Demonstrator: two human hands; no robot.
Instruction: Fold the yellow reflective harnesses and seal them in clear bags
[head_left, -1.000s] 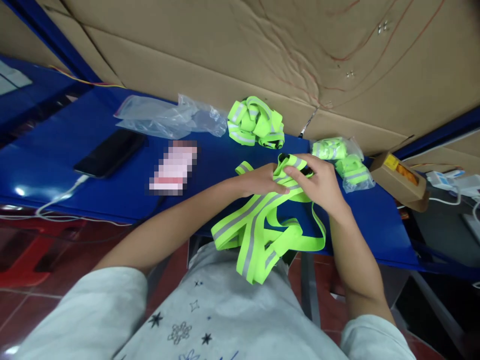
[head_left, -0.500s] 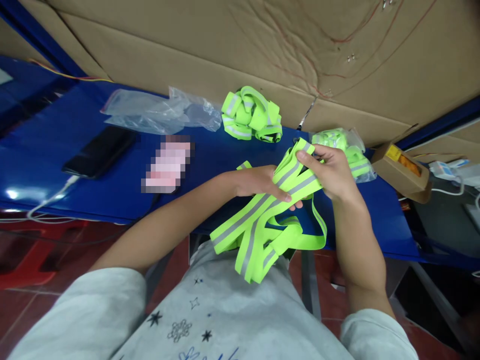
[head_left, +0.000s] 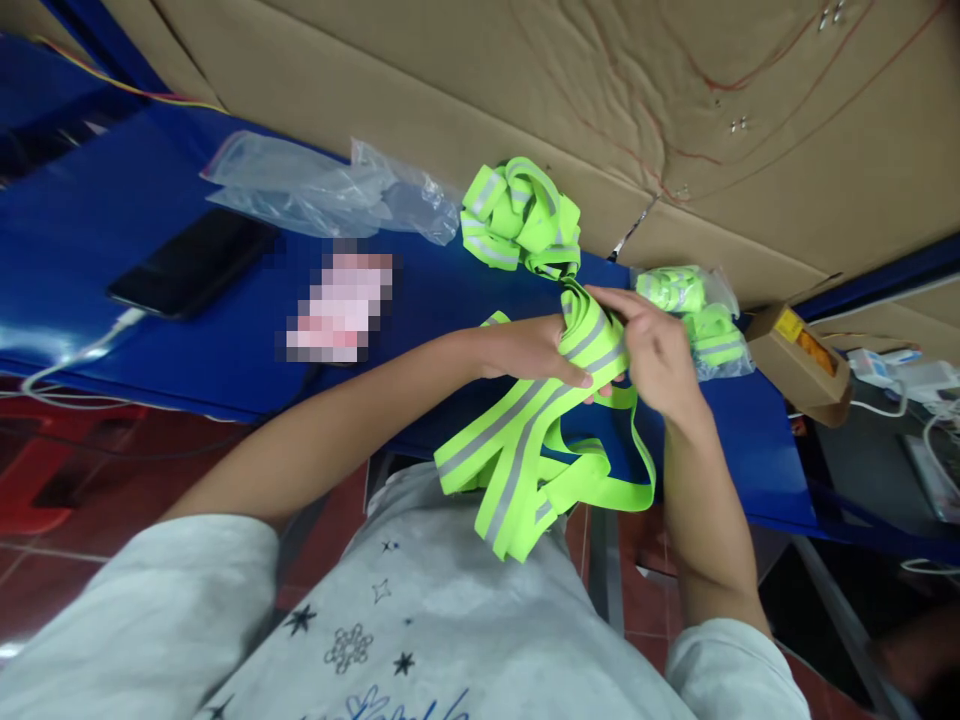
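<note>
Neon-green reflective straps with grey stripes are bunched in front of my body, their loops hanging over the table's front edge. Wrapped round the middle of the bunch, my left hand is closed, thumb lying across the front. My right hand is closed at the upper right of the bunch, its fingers against the folded top end; its fingertips are partly hidden behind the strap. Just beyond the hands lies a crumpled bundle of similar green straps.
Clear plastic bags lie along the back of the blue table, near a black phone on a white cable. Bagged green straps and an opened cardboard box stand right. A cardboard panel rises behind.
The top end of the straps has been folded over into my left hand's grip. My right hand has turned, its fingers now pressing behind the fold. The view has shifted slightly.
</note>
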